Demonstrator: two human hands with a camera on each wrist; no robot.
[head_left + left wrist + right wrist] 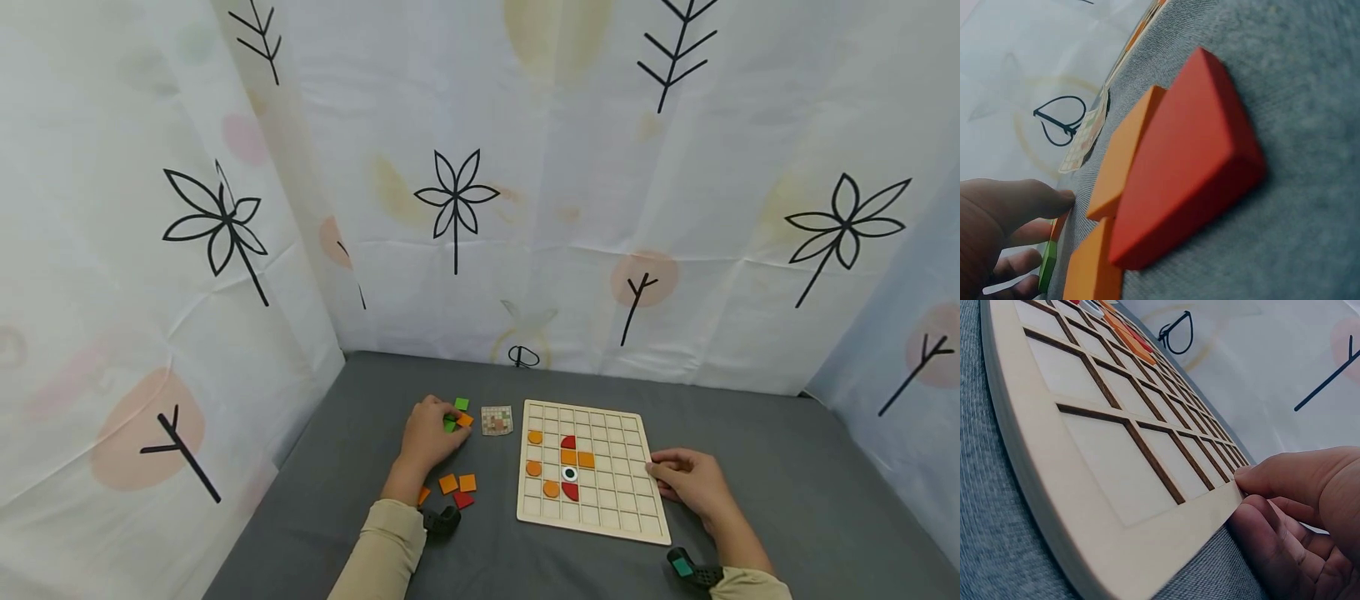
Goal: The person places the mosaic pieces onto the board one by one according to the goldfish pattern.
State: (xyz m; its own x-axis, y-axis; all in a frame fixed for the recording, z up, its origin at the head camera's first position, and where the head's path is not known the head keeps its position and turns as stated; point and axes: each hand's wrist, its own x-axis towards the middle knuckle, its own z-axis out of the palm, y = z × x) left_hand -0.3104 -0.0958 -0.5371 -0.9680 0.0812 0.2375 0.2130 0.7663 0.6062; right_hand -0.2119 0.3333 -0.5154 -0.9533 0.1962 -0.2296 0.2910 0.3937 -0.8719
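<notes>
My left hand [431, 431] is over a small group of tiles left of the board, its thumb and index finger at an orange square tile [465, 420]. Green tiles [462, 403] lie beside it, one partly under the fingers. With thumb on top and fingers below, my right hand [693, 480] grips the right edge of a wooden grid board [622, 467]. On the board sit orange discs [533, 468], two orange squares [586, 460], red quarter-round pieces [570, 492] and a white piece with a black dot [570, 473].
A small patterned card [497, 421] lies between the left hand and the board. Nearer the left forearm are loose orange squares [467, 482] and a red piece [1185, 162]. Grey cloth [480, 567] covers the table, with a printed curtain [562, 317] behind.
</notes>
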